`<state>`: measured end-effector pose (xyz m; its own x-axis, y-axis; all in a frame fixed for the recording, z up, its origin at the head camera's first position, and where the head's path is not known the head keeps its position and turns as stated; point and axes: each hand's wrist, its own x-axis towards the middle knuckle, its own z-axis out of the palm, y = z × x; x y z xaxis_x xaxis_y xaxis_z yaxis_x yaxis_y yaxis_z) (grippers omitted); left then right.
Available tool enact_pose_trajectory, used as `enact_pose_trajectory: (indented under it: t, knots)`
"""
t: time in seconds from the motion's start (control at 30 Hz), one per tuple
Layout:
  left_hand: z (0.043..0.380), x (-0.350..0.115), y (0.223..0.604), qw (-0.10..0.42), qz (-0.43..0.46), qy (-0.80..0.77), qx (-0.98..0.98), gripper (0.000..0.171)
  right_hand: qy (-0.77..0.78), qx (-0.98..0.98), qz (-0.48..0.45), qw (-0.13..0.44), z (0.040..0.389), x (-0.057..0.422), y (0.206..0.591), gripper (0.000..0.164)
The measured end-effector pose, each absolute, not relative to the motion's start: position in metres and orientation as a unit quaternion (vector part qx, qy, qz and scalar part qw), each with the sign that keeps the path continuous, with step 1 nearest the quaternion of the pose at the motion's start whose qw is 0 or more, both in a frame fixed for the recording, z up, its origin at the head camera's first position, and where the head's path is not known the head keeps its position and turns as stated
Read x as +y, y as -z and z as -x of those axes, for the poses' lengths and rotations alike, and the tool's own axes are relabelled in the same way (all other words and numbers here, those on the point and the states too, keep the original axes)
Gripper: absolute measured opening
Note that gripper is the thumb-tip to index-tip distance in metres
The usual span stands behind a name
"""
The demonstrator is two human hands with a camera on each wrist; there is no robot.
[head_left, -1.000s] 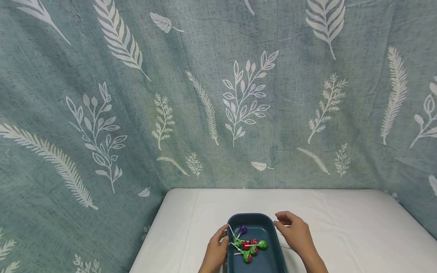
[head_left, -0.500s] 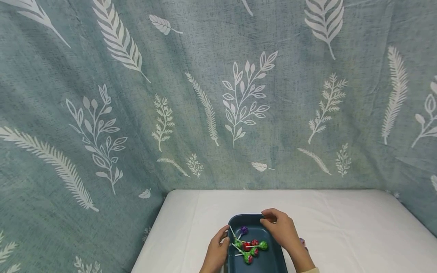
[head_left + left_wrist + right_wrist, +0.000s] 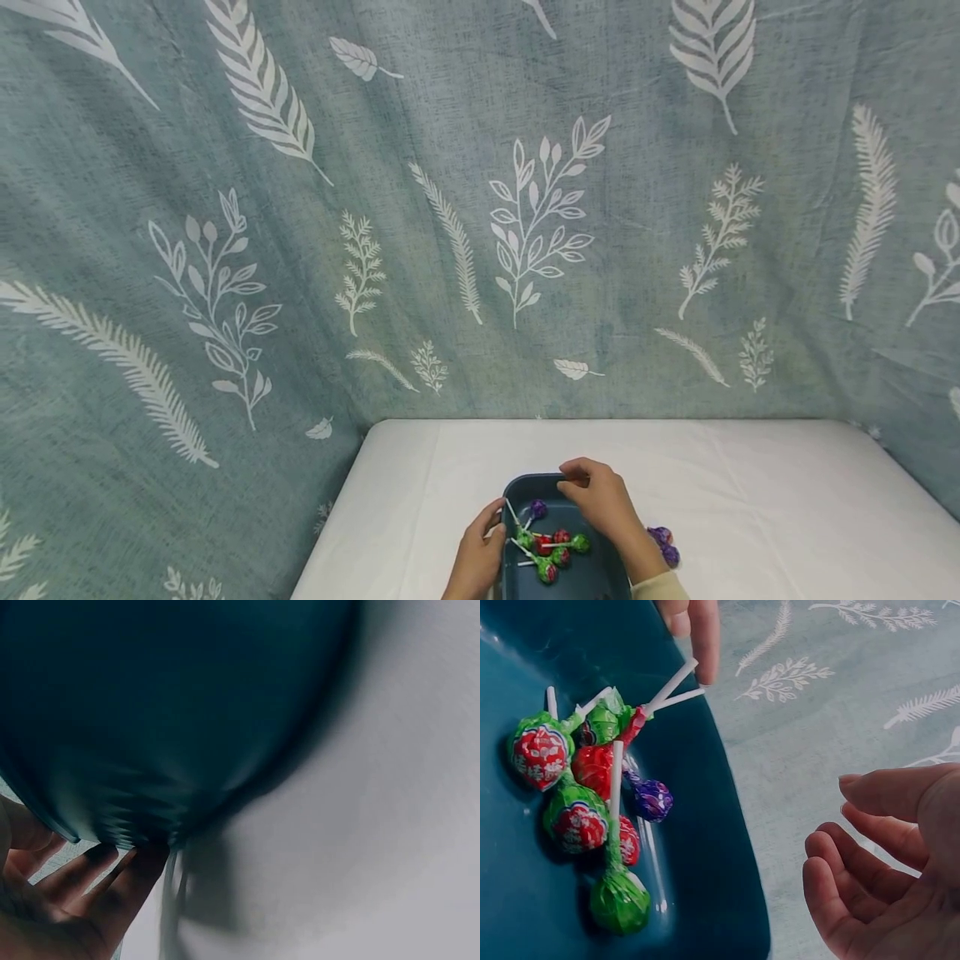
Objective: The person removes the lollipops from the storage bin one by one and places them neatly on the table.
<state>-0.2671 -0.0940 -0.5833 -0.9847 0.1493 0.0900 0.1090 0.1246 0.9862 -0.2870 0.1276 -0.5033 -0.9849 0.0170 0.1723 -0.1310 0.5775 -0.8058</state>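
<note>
A dark blue tray (image 3: 555, 507) contains several wrapped lollipops. Green-and-red ones (image 3: 540, 756) cluster with a red one (image 3: 594, 771), and a purple lollipop (image 3: 653, 800) lies beside them. White sticks point different ways, some leaning on the tray's wall. My left hand (image 3: 477, 548) is at the tray's left side, its fairly straight fingers touching the outer wall in the left wrist view. Above the tray's far right part hovers my right hand (image 3: 596, 496), fingers loosely bent. In the right wrist view nothing shows between its thumb and fingers.
More purple lollipops (image 3: 666, 546) lie on the white tabletop (image 3: 765, 500), right of the tray and partly behind my right forearm. A leaf-patterned teal cloth (image 3: 450, 250) hangs behind and at the left of the table.
My right hand has moved left, from beside the tray's right edge to over its far part. Purple lollipops on the table have come into sight past the forearm. The left hand stays put.
</note>
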Motion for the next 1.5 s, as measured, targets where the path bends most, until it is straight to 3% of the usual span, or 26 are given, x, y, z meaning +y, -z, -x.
enact_pose_trajectory:
  t: [1.5]
  knots:
    - [0.266, -0.094, 0.583, 0.008, -0.084, -0.653, 0.753, 0.042, -0.373, -0.923, -0.086, 0.038, 0.323, 0.099, 0.549, 0.021]
